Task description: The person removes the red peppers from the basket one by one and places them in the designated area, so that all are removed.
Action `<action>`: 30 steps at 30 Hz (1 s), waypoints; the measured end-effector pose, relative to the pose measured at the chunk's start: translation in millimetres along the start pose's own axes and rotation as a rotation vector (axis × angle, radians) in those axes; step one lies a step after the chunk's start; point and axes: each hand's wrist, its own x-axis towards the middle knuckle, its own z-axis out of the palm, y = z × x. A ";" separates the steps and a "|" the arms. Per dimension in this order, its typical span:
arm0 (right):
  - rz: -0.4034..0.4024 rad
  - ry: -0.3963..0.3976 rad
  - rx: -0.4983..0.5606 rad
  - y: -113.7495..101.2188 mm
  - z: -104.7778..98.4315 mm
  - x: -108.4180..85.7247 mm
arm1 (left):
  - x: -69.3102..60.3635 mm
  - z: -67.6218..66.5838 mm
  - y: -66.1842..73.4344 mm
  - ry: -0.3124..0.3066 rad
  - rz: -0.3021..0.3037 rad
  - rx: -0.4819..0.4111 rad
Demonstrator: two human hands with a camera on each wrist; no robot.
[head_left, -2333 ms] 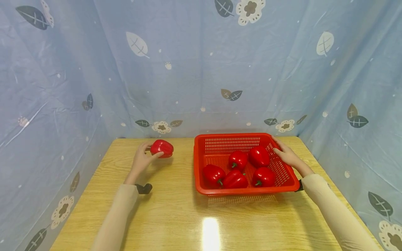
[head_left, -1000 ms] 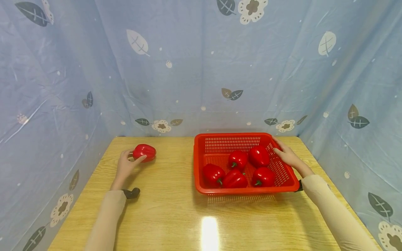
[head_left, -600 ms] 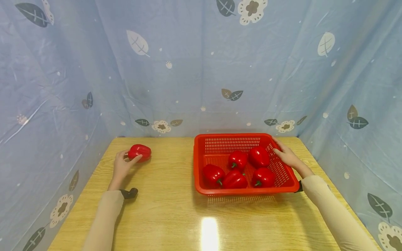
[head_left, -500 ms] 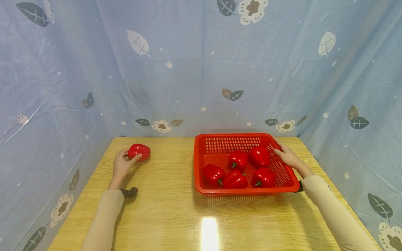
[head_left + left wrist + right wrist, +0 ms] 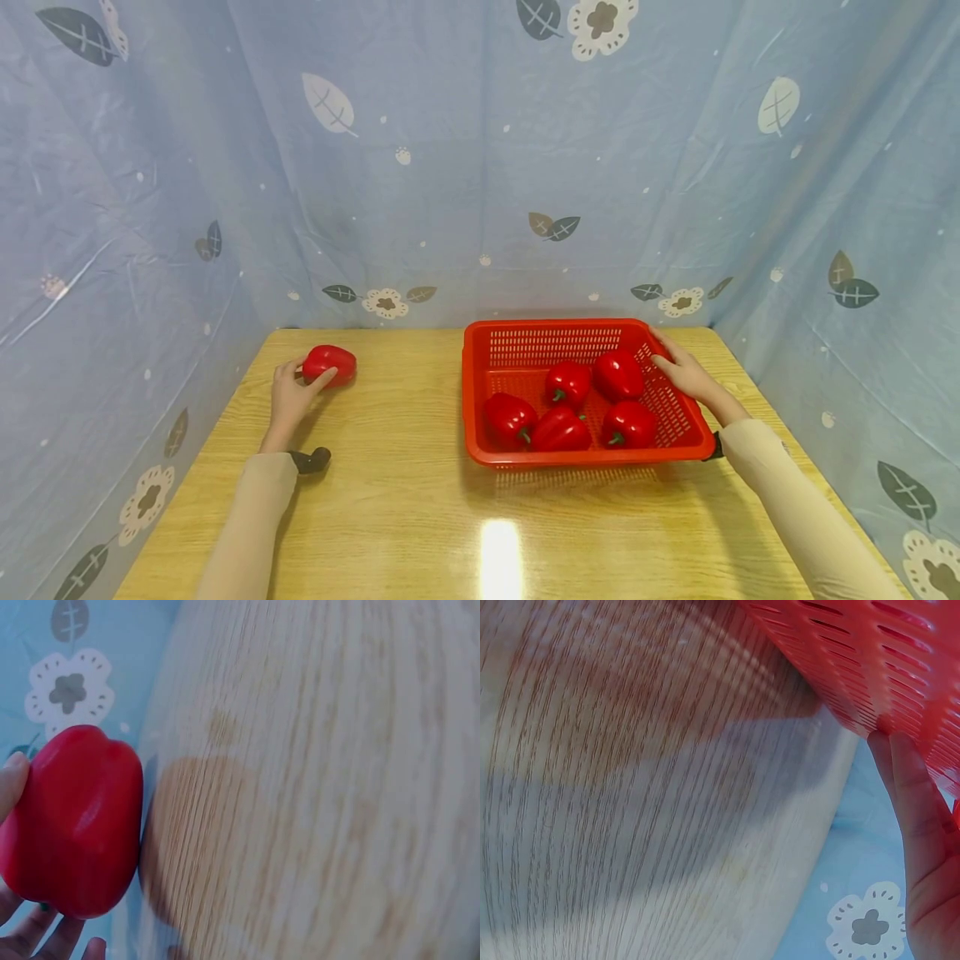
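My left hand (image 5: 287, 400) holds a glossy red bell pepper (image 5: 330, 363) over the left back part of the table, thumb on the near side. In the left wrist view the same bell pepper (image 5: 79, 825) sits between thumb and fingers, close to the wooden surface; whether it touches the table I cannot tell. My right hand (image 5: 692, 379) grips the right wall of a red plastic basket (image 5: 585, 457), thumb inside the rim. In the right wrist view its straight fingers (image 5: 915, 802) lie against the outside of the slotted wall. Several red bell peppers with green stems lie in the basket.
The light wooden table (image 5: 397, 517) carries a bright glare patch near its front. A blue patterned curtain (image 5: 435, 192) closes off the back and both sides. Black straps show at both wrists.
My left hand has moved left with the bell pepper, then almost stopped over the last half second, the pepper turning slightly. The right hand and basket have stayed in place.
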 end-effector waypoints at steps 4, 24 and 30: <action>0.004 -0.002 0.011 -0.4 -0.7 0.2 | 0.6 0.1 0.2 -0.002 -0.002 0.009; -0.029 0.004 0.012 0.8 0.7 0.5 | 1.8 -1.8 -1.0 -0.043 -0.032 -0.033; -0.037 0.005 0.034 0.8 0.5 0.7 | 1.7 -2.7 -1.8 -0.045 -0.032 -0.031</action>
